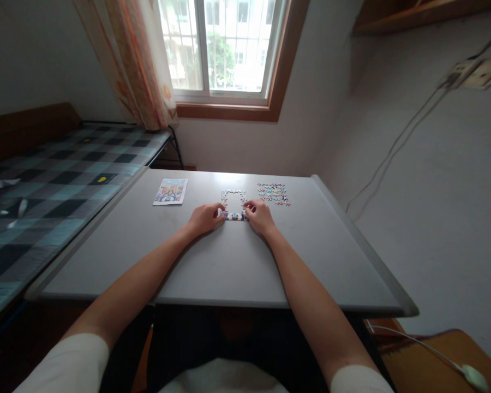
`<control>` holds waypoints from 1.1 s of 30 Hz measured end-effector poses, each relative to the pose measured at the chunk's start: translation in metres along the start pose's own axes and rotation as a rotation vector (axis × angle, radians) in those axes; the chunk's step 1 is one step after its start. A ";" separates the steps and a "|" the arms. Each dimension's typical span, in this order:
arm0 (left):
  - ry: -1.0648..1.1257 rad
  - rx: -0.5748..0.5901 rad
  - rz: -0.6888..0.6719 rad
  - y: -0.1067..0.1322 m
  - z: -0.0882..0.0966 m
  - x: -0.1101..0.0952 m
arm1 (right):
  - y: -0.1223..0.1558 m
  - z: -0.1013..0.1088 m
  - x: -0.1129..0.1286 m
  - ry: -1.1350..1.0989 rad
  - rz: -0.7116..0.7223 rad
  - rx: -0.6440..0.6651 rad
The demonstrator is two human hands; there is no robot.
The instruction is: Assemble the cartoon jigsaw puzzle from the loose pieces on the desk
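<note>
A partly joined jigsaw puzzle [234, 216] lies flat on the grey table [225, 267], its pieces forming a rectangular border around a bare middle. At its lower left side, my left hand [207, 218] rests with curled fingers closed on the edge. My right hand [261, 216] grips the lower right side, thumb and index finger bent together at the border pieces. Both hands hide parts of the side edges. Just beyond my right hand, several loose puzzle pieces [273, 192] are spread in rows. A colourful picture sheet [171, 192] lies to the left of the puzzle.
A bed with a checked cover [106, 158] stands along the table's left side. Beyond the table are a window [225, 49] and a patterned curtain [131, 60]. Cables [387, 158] hang down the right wall from a socket [480, 73].
</note>
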State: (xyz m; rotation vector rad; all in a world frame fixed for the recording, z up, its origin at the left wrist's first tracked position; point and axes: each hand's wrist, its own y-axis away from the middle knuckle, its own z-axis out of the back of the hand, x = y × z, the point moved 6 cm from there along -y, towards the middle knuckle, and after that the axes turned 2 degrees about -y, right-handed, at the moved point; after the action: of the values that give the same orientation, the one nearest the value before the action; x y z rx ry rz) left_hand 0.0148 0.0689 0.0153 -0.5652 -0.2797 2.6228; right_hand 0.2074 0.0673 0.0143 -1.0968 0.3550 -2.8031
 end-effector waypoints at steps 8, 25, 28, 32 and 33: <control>-0.176 0.018 0.185 0.001 0.008 0.011 | 0.003 0.013 -0.008 0.081 -0.124 -0.142; -0.141 0.054 0.129 0.002 0.005 0.007 | 0.004 0.001 -0.007 0.175 -0.136 0.013; -0.150 0.056 0.128 0.002 0.004 0.008 | 0.005 -0.001 -0.005 0.172 -0.118 0.019; -0.163 0.046 0.116 0.001 0.004 0.009 | 0.005 -0.004 -0.003 0.162 -0.099 0.035; -0.163 0.046 0.114 0.001 0.004 0.009 | 0.005 -0.004 -0.002 0.159 -0.094 0.039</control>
State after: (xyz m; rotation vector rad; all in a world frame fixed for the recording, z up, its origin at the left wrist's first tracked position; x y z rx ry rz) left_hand 0.0054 0.0715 0.0151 -0.3620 -0.2437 2.7836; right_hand 0.2064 0.0635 0.0084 -0.9083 0.2675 -2.9756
